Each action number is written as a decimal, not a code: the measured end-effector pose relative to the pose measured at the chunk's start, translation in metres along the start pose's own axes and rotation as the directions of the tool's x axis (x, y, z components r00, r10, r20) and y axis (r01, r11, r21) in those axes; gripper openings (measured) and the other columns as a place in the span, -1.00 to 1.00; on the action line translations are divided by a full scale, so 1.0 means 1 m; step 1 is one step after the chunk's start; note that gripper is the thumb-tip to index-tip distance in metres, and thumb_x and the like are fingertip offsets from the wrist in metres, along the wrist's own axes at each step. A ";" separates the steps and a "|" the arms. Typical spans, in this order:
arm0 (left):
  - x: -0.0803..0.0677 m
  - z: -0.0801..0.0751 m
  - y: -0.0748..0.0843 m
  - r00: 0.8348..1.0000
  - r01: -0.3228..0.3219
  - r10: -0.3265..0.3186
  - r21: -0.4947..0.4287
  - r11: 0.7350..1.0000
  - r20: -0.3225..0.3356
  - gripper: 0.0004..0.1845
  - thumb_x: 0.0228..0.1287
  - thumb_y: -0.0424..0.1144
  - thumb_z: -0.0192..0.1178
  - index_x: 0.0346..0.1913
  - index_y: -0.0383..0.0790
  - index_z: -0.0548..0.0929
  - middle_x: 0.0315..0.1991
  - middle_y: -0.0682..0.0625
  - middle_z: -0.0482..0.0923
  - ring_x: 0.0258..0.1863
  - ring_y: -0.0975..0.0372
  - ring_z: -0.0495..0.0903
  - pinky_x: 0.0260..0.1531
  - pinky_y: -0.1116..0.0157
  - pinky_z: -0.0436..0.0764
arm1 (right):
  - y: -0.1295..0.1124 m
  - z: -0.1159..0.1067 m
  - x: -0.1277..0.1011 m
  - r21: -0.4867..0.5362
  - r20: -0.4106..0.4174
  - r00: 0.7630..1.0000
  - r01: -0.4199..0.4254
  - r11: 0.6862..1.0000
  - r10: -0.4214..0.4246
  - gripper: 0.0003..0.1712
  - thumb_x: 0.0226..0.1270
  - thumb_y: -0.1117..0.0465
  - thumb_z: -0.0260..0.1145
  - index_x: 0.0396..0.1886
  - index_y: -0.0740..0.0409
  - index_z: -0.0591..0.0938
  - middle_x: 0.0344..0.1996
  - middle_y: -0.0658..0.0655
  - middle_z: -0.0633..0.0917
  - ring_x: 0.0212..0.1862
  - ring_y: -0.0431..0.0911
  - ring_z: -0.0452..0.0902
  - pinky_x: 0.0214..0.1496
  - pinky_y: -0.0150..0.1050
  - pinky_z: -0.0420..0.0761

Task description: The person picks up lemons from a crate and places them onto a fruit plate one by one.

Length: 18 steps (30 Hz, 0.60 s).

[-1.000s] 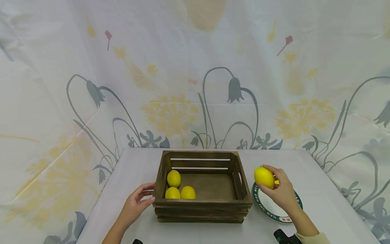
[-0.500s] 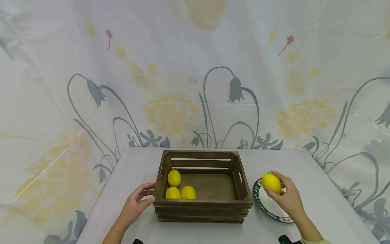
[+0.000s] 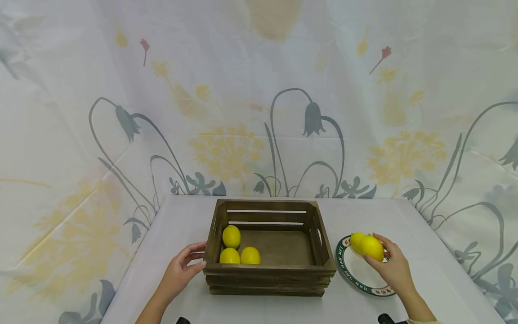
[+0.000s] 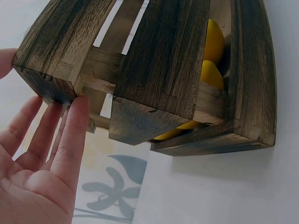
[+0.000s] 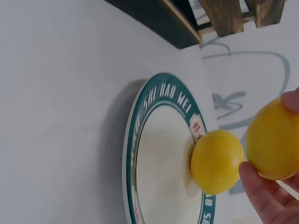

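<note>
A brown slatted wooden crate [image 3: 269,274] holds several lemons [image 3: 231,236] in its left part. My left hand [image 3: 183,269] is at the crate's left front corner; in the left wrist view the top slat lies between thumb and fingers [image 4: 74,126]. My right hand [image 3: 394,267] grips a lemon [image 3: 371,248] between thumb and fingers above a white plate [image 3: 360,272] with a green lettered rim. Another lemon [image 5: 217,162] rests on the plate's far side. The right wrist view shows the held lemon [image 5: 273,140] close beside it; whether they touch I cannot tell.
Under everything lies a white-covered table [image 3: 251,310]. The plate stands just right of the crate. A flower-printed cloth [image 3: 243,112] hangs behind the table and at both sides. Dark wrist-camera parts [image 3: 183,320] show along the bottom edge.
My right hand has moved right, toward me and lower over the plate, with the lemon in its grip. The plate's lemon has come more into sight. My left hand and the crate have stayed put.
</note>
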State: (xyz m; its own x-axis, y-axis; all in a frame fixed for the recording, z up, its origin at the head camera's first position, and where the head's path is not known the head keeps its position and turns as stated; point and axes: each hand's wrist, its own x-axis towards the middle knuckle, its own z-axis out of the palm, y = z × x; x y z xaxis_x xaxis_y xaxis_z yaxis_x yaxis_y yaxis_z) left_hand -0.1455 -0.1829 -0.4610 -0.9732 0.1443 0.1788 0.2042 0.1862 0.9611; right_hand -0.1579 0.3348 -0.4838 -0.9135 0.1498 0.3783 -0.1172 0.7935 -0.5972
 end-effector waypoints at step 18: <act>0.000 0.000 0.001 1.000 -0.001 0.001 -0.004 1.000 0.004 -0.57 0.21 -0.38 0.21 0.14 -0.39 0.45 0.10 -0.21 0.43 -0.05 0.29 0.47 -0.11 0.41 0.53 | 0.035 -0.015 0.018 0.021 0.152 0.947 -0.289 0.957 0.283 -0.16 0.16 0.03 0.35 0.26 0.39 0.18 0.03 0.60 0.34 -0.10 0.35 0.44 -0.40 -0.12 0.63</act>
State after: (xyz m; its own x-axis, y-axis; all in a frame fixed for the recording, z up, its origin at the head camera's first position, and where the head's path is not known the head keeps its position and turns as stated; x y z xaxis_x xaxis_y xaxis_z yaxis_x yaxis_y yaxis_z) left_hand -0.1455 -0.1830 -0.4596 -0.9727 0.1481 0.1788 0.2046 0.1820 0.9618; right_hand -0.1728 0.3740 -0.4873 -0.9575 0.2768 0.0815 0.1442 0.7037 -0.6957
